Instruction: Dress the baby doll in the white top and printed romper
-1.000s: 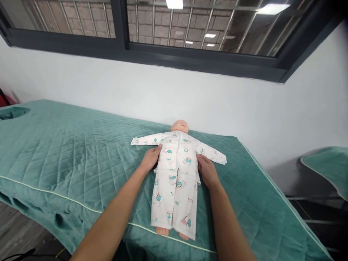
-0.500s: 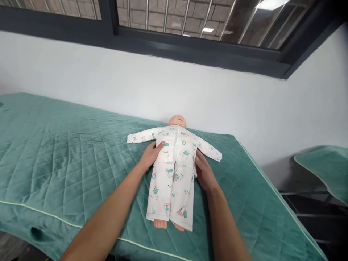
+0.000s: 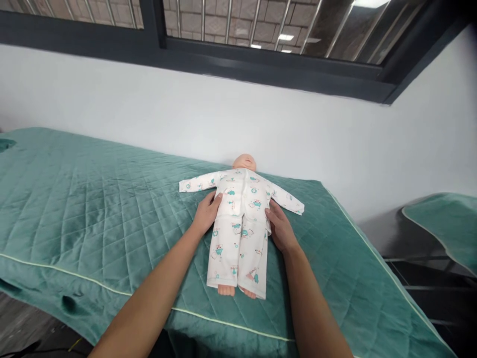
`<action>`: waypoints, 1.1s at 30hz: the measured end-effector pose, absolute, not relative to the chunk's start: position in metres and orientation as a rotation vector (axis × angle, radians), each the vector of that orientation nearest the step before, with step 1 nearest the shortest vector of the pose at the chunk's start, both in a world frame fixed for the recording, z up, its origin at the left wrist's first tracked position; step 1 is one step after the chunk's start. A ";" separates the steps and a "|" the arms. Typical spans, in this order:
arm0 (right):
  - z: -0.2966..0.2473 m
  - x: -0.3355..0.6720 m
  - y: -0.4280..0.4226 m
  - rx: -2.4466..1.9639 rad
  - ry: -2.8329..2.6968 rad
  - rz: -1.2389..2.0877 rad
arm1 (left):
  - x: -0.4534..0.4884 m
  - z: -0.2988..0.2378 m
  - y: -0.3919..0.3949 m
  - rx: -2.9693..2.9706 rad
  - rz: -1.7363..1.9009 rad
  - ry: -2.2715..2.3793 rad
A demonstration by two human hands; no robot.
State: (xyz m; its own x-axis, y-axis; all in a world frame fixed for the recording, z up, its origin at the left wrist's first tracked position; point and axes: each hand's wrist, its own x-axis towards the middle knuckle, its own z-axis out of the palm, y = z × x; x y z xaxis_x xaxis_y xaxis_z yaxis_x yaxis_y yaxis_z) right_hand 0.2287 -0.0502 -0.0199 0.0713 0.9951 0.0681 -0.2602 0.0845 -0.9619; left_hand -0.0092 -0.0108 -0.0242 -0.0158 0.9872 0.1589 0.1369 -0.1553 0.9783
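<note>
Quilt edge (image 3: 233, 324) farther from doll (image 3: 243, 221)

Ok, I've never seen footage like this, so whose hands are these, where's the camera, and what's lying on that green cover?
There's no machine: these are one person's bare left hand and right hand, filmed by a camera worn on their head, looking forward and down. On the green quilted cover lies a baby doll, face up, in a white printed shirt and matching trousers, toes poking out. Beyond it is a white wall. The hands touch either side of the shirt; how firmly, I can't tell.
</note>
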 end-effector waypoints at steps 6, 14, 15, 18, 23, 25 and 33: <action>-0.028 0.231 -0.045 -1.078 -0.900 1.150 | -0.022 -0.031 -0.040 1.434 1.344 1.342; -0.035 0.230 -0.039 -1.182 -0.909 0.920 | -0.032 -0.046 -0.064 1.614 1.390 1.426; -0.037 0.231 -0.038 -1.231 -0.940 0.850 | -0.032 -0.047 -0.065 1.656 1.382 1.440; -0.041 0.233 -0.039 -1.360 -1.026 0.662 | -0.030 -0.046 -0.066 1.753 1.317 1.465; -0.042 0.229 -0.063 -1.443 -1.096 0.578 | -0.027 -0.041 -0.069 1.933 1.151 1.487; -0.041 0.225 -0.081 -1.479 -1.131 0.585 | -0.026 -0.041 -0.068 1.954 1.103 1.580; -0.037 0.215 -0.122 -1.508 -1.234 0.609 | -0.024 -0.045 -0.061 1.992 0.965 1.813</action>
State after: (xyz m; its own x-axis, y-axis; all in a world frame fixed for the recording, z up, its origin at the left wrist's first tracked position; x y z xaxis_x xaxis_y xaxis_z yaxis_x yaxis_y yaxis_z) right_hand 0.2147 -0.1221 -0.0365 0.3396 0.9150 0.2180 0.3830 0.0771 -0.9205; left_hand -0.0235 -0.0612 -0.0446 -0.0105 0.9583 0.2856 0.7720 -0.1738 0.6115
